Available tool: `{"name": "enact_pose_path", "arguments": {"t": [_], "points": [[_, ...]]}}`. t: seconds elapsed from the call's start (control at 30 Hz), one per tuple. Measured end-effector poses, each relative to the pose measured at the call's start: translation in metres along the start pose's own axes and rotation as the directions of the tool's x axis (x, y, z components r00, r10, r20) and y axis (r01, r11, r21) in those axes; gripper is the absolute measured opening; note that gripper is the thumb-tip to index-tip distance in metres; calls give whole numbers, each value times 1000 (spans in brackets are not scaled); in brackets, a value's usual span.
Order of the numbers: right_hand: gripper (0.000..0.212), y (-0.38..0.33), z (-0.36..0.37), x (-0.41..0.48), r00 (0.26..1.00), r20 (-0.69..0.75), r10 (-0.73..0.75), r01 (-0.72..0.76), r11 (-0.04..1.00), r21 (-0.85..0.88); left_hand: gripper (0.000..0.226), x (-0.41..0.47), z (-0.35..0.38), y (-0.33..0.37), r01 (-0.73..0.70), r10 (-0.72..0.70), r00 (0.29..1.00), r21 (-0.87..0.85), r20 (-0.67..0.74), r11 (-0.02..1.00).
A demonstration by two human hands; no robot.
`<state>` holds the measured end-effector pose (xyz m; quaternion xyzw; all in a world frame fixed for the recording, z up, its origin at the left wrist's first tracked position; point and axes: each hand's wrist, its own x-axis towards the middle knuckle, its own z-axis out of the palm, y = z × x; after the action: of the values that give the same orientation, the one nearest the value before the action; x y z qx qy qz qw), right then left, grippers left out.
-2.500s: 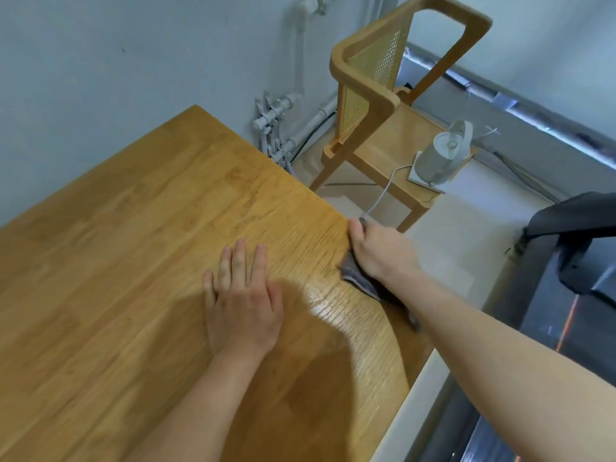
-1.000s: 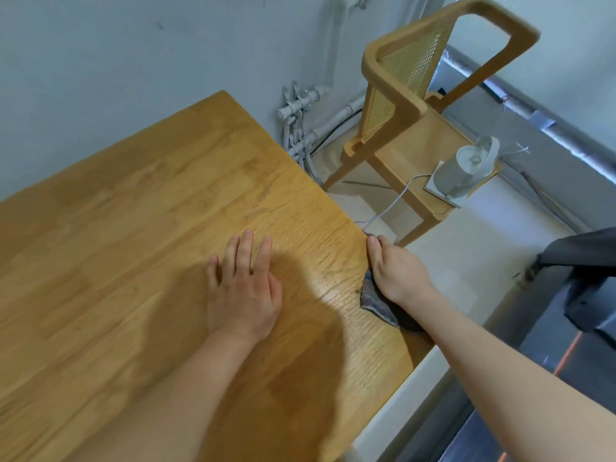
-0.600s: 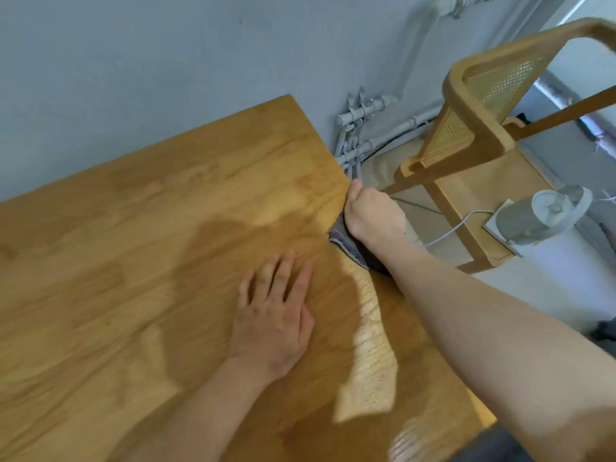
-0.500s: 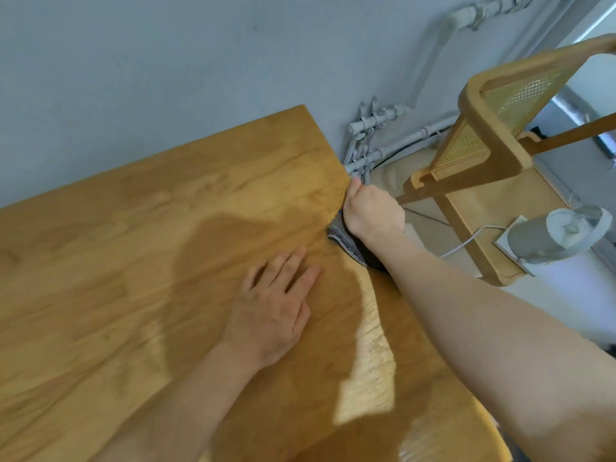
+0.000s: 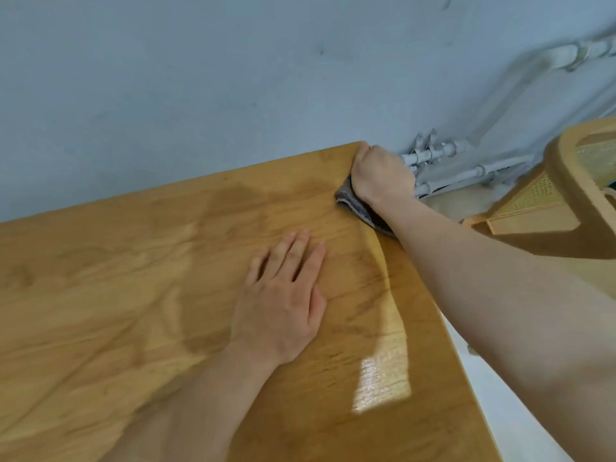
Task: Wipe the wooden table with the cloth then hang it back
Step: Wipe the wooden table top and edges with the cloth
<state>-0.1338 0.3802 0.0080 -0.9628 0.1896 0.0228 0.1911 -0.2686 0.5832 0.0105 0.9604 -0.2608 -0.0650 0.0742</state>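
Note:
The wooden table (image 5: 133, 278) fills most of the view, its far edge against a grey-blue wall. My right hand (image 5: 380, 175) is at the table's far right corner, closed over a grey cloth (image 5: 353, 205) and pressing it onto the right edge; only a strip of the cloth shows below the hand and wrist. My left hand (image 5: 283, 295) lies flat on the tabletop, palm down, fingers slightly spread, nearer to me and left of the cloth, holding nothing.
White pipes (image 5: 443, 161) run along the wall just beyond the table corner. A wooden chair with a cane back (image 5: 566, 181) stands to the right of the table. A bright patch of light (image 5: 383, 381) falls near the right edge.
My right hand has slid the cloth along the right edge away from me, from the near part of the edge to the far corner by the wall. My left hand stays flat on the table.

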Motion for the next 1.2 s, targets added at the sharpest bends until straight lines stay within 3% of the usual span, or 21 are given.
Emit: {"name": "enact_pose_path", "arguments": {"t": [0.13,0.23,0.4,0.5,0.6,0.7,0.9,1.2], "points": [[36,-14,-1,31,997,53,-48,46,998,30,55,-1,0,1,-2,2,1000,-7,6,1000],[44,-23,-3,49,991,123,51,-59,996,69,55,2,0,-1,-2,2,1000,-13,-3,1000],[35,-17,-5,42,992,115,57,-68,993,95,56,0,-2,1,12,-13,1000,-23,-1,1000],[30,-6,-2,16,996,64,55,-61,994,91,56,-1,-3,3,16,-15,1000,-10,9,1000],[43,6,-3,-23,995,25,100,-102,992,76,56,0,-4,3,26,-26,1000,1,7,1000],[54,16,-1,-68,999,-41,-20,18,998,-54,57,-2,-3,4,30,-30,1000,9,6,1000],[60,36,6,-153,994,29,-107,110,979,-173,56,-1,-2,3,37,-36,999,35,-16,999],[63,80,-3,-261,997,53,47,-36,981,-189,56,1,-1,3,34,-34,998,-1,-43,999]]}}
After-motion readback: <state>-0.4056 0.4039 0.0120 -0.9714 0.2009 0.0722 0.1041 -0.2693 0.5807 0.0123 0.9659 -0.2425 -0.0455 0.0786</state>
